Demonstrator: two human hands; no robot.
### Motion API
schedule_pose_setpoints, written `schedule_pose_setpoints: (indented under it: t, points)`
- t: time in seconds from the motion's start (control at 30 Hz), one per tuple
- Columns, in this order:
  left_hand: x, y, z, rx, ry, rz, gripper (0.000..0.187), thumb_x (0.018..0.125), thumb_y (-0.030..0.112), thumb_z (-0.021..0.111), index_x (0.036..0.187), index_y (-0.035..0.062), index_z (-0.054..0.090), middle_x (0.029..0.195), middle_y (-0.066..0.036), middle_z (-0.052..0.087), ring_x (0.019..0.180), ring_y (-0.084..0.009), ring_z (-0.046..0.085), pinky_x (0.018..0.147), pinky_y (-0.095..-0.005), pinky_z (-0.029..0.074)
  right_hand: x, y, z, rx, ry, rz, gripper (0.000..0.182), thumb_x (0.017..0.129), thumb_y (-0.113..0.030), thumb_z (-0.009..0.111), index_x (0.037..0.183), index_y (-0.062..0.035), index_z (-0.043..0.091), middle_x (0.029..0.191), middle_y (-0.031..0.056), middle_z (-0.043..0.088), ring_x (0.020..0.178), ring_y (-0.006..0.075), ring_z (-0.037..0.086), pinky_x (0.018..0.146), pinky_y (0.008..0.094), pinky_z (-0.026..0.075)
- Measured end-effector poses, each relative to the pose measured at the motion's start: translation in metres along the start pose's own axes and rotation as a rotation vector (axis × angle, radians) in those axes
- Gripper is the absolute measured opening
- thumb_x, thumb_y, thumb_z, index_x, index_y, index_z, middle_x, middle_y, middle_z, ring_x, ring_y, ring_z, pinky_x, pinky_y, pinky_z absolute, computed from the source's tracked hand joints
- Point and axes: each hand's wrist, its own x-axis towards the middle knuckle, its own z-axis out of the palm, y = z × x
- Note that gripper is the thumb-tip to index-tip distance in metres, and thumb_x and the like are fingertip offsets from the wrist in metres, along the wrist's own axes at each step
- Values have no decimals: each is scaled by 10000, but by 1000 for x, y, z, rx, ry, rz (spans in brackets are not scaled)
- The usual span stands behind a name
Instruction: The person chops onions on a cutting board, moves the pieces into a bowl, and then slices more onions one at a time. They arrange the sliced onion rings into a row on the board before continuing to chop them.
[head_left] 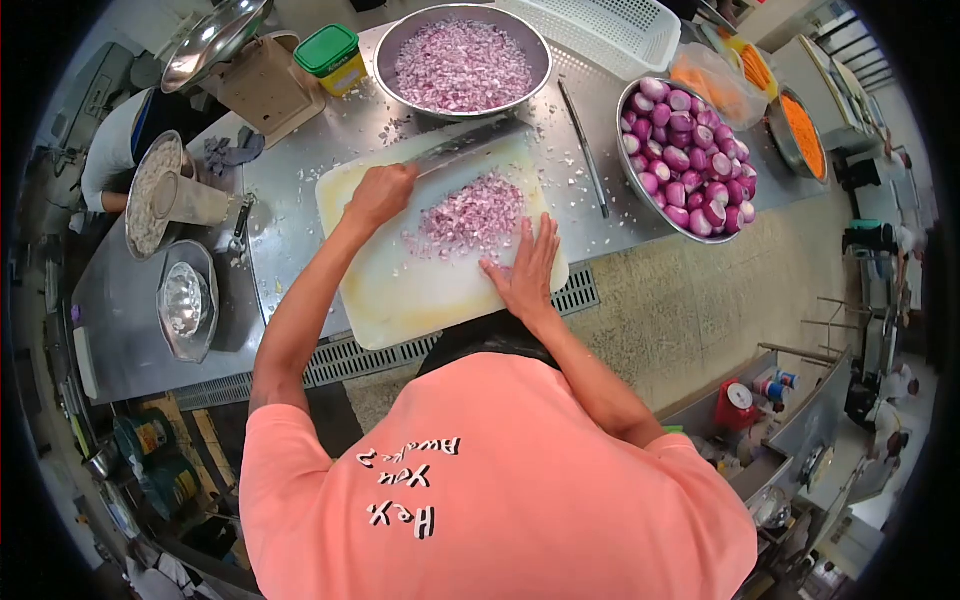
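Observation:
My left hand [383, 195] is closed round the handle of a knife [470, 145]. Its broad blade points right across the far part of the white cutting board [400, 300]. Chopped red onion [475, 215] lies in a loose heap on the board, just nearer to me than the blade. My right hand [528, 268] rests at the board's right edge beside the heap, fingers spread and holding nothing. Behind the board stands a steel bowl [548, 68] filled with chopped onion. To the right, another bowl [625, 165] is piled with whole peeled red onions [690, 160].
A long thin dark tool [583, 147] lies right of the board. Behind are a green-lidded tub [328, 52], a scale [268, 90] and a white basket [610, 30]. Bowls [190, 300] stand left; shredded orange food [802, 135] is far right. A person [112, 150] is at left.

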Motion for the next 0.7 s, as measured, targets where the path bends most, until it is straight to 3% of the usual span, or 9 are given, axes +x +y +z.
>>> schedule_pose_setpoints:
  t: [0.1,0.3,0.4,0.5,0.57,0.6,0.7]
  points:
    - [0,16,6,-66,-80,91,88,787,55,589,853,8,555,702,-190,612,649,-406,621,578,-494,493,-3,9,-2,-11,82,66,822,879,-336,661,1471,56,247,1538,335,137,1432,522,124,1147,624,135]
    - [-76,49,-42,-147,-172,85,169,776,43,607,943,28,628,720,-184,623,634,-390,619,568,-479,484,5,26,-2,-15,92,93,707,928,-253,570,1467,78,255,1514,330,226,1429,496,185,1165,575,158]
    - [-111,38,-63,-276,-22,-87,73,790,57,600,856,25,602,701,-175,629,654,-401,625,554,-487,476,21,25,9,-46,83,61,717,935,-279,570,1472,77,256,1499,315,277,1429,483,204,1167,565,163]
    - [-132,31,-70,-161,89,-435,73,808,42,576,847,6,626,702,-200,637,670,-404,640,583,-493,499,38,13,28,0,60,-57,695,942,-320,569,1447,79,310,1477,292,341,1410,465,259,1164,546,190]
    - [-142,60,-52,-159,64,-565,71,814,43,573,832,-9,618,706,-217,637,668,-411,643,591,-504,506,48,-9,34,193,21,-170,583,949,-346,563,1360,54,457,1417,271,438,1336,450,383,1136,504,273]
    - [-142,81,-41,-174,31,-682,78,820,44,570,817,-24,609,711,-235,636,665,-418,647,599,-514,513,50,-17,34,195,14,-176,583,949,-346,563,1360,54,457,1417,271,438,1336,450,383,1136,504,273]
    - [-127,145,-24,-190,34,-657,147,837,66,563,770,-62,590,672,-278,613,655,-444,643,619,-536,524,44,-32,37,456,-190,-214,438,956,-277,555,1293,2,545,1338,270,516,1279,434,460,1096,459,355]
